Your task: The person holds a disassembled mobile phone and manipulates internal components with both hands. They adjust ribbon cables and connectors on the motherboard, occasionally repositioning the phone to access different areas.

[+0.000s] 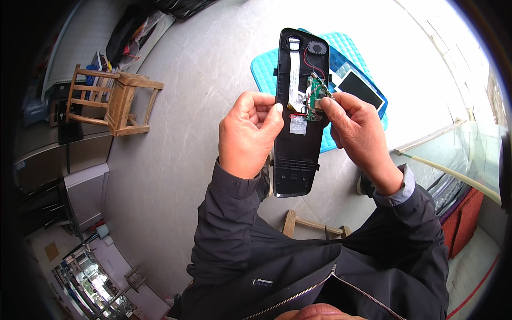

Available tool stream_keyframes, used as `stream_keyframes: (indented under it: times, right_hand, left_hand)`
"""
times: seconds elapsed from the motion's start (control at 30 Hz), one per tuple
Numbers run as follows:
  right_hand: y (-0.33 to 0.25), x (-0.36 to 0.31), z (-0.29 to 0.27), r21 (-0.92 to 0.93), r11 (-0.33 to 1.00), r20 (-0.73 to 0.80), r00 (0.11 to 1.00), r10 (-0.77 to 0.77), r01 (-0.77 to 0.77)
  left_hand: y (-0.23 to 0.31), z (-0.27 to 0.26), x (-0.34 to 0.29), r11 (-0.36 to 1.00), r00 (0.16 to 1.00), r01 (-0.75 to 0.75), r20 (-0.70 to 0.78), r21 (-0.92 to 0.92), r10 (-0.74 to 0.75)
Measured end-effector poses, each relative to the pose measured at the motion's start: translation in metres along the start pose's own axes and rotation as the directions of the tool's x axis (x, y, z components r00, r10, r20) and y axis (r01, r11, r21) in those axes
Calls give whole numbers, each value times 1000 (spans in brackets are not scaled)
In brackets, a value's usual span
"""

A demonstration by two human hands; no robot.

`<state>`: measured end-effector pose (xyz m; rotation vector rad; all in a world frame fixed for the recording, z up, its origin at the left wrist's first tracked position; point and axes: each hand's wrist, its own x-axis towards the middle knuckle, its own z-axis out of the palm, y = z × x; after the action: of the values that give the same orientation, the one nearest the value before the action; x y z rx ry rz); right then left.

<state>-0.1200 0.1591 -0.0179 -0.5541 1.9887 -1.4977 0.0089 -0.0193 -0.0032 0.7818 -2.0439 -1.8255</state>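
Observation:
A long black plastic housing (294, 178) hangs tilted in front of me, its inner side facing up. My left hand (249, 133) is closed, thumb and forefinger pinching its left edge. With thumb and fingers, my right hand (358, 125) grips a small green circuit board (316, 90), which stands partly lifted off the housing. A white ribbon cable (295, 72) runs along the housing to its upper end. Beside it sits a small dark speaker (317, 48), with thin red wires leading down to the board. Below the board lies a pale silvery patch (298, 126).
Beneath the housing is a light-blue quilted cushion (264, 66) bearing a flat screen panel (360, 89) in a blue frame. A wooden chair (125, 101) stands left. At right are a glass pane (464, 152) and a red mat (463, 221). A wooden stool (314, 226) shows near my legs.

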Motion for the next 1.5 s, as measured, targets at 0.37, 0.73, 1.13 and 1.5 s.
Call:
stream_keyframes:
  times: [0.37,0.73,1.13,1.5]
  right_hand:
    - [1,1,0,-44,999,-9,1000,-30,29]
    - [3,0,-2,-79,996,0,999,-40,40]
    - [6,0,-2,-110,993,2,999,-37,37]
    - [-1,3,-7,13,999,0,999,41,-41]
  left_hand:
    - [-2,2,3,1000,1000,-22,-20,-5,22]
    - [-3,3,4,999,999,-32,-18,-5,32]
    - [-3,3,3,1000,1000,-4,-14,3,4]
    - [5,5,1,996,998,23,52,-89,-19]
